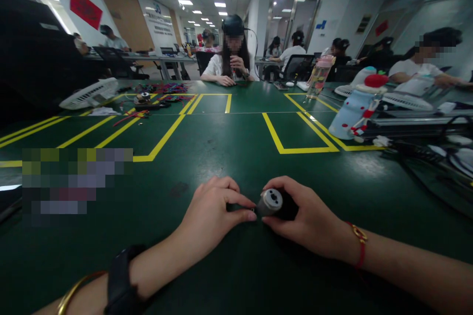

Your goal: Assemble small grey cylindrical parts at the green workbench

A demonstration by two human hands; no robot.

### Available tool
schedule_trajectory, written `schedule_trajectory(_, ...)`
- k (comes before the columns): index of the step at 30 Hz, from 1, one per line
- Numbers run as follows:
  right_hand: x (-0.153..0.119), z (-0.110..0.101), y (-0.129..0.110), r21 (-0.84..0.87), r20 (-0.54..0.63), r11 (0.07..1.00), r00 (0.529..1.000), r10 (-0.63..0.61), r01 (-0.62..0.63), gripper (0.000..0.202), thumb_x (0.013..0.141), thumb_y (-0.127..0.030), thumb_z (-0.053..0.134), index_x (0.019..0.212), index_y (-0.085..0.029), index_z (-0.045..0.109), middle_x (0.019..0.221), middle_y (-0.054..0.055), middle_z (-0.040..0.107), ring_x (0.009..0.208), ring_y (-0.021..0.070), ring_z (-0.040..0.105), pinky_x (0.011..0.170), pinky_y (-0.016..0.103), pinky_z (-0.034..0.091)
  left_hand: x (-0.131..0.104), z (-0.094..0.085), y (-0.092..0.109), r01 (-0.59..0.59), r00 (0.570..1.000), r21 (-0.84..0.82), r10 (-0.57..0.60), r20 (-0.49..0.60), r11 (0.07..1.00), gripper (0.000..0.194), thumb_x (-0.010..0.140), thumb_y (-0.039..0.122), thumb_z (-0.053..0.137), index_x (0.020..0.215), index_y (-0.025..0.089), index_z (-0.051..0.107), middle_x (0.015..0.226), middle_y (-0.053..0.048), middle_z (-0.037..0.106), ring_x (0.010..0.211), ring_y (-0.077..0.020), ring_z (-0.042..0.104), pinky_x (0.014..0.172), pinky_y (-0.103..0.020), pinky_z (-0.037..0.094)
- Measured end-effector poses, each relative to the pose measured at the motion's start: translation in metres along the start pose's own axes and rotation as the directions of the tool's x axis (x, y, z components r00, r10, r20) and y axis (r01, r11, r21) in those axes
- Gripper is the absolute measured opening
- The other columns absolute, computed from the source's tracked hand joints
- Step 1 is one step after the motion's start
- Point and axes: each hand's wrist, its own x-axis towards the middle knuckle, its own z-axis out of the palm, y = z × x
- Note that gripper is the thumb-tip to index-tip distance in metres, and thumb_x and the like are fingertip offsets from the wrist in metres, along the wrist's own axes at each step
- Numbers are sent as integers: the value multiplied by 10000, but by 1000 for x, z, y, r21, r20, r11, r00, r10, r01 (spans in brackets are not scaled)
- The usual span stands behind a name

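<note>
My right hand (pixel 303 206) is closed around a small metal cylinder (pixel 272 201) that looks like a small motor. Its round end faces up, with dark holes in it, and its lower part is partly hidden by my fingers. Just left of the cylinder, my left hand (pixel 216 211) pinches thumb and forefinger together on a tiny part too small to name. The fingertips are right beside the cylinder's side; I cannot tell whether they touch it. Both hands are low over the green tabletop (pixel 221 152).
Coloured wires (pixel 170 89) and a white fan-like device (pixel 92 93) lie far left. A blue snowman-shaped bottle (pixel 349 113), a clear bottle (pixel 320 78) and dark cables (pixel 417 167) are on the right. A person (pixel 231 59) sits across the table. Yellow tape (pixel 168 138) marks the surface.
</note>
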Motion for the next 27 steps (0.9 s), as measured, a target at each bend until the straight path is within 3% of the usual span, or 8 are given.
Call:
schedule_trajectory(3,9,-27,15,-91,-186,993,981,61,-79,448,785,-404,696,1157,-216,533,1102,67,651,953,174,636,838,323,539,-1,-6,2,11,1000,-44,-10,23,999,283,762,543,770,1005,401,802,978,-24,702,957,-269,601,835,-406,427)
schedule_trajectory(7,22,-93,61,-328,-432,865,874,221,-381,551,796,-489,631,1257,-228,478,1173,111,625,970,237,637,844,389,537,-9,-35,-10,137,990,-161,-142,-18,977,443,804,594,682,1160,338,752,1043,-35,693,876,-243,628,755,-351,483)
schedule_trajectory(11,18,-158,119,-383,-555,706,759,340,-596,473,690,-476,677,1058,-229,513,1021,144,627,961,352,633,824,536,501,-23,-66,-44,296,941,-139,-313,-128,945,479,847,660,575,1113,305,755,1054,-34,721,870,-250,651,708,-327,468)
schedule_trajectory(15,9,-183,141,-391,-605,584,677,420,-712,507,589,-566,731,924,-260,506,842,94,607,963,403,624,760,644,484,-33,-79,-69,428,867,-204,-464,-183,880,506,849,669,574,1110,268,738,968,-6,751,904,-263,653,740,-323,469)
schedule_trajectory(19,17,-144,100,-540,-583,622,785,209,-567,595,686,-634,683,1091,-209,584,1087,179,620,1210,492,479,926,813,279,-33,-76,-69,431,867,-194,-464,-183,881,504,871,658,552,1112,253,729,903,11,761,867,-264,664,698,-313,474)
schedule_trajectory(22,20,-78,44,-611,-310,757,950,38,-229,531,839,-565,605,1275,-263,593,1267,109,596,1228,312,518,1041,555,412,-31,-73,-63,403,886,-175,-430,-171,898,453,860,637,580,1026,250,749,978,11,778,932,-274,681,771,-325,479)
schedule_trajectory(23,19,-56,26,-540,-113,842,993,-43,-25,547,879,-510,585,1367,-266,552,1323,108,570,1216,278,522,1032,505,432,-30,-73,-61,395,892,-170,-422,-165,903,438,862,628,582,1006,250,751,971,17,779,924,-270,685,774,-321,478)
schedule_trajectory(27,8,6,-17,-286,246,938,961,-124,194,474,917,-452,582,1370,-314,583,1227,84,605,1036,211,559,875,398,486,-31,-71,-63,374,906,-159,-396,-147,914,410,874,612,575,987,255,743,941,26,773,915,-258,686,788,-320,477)
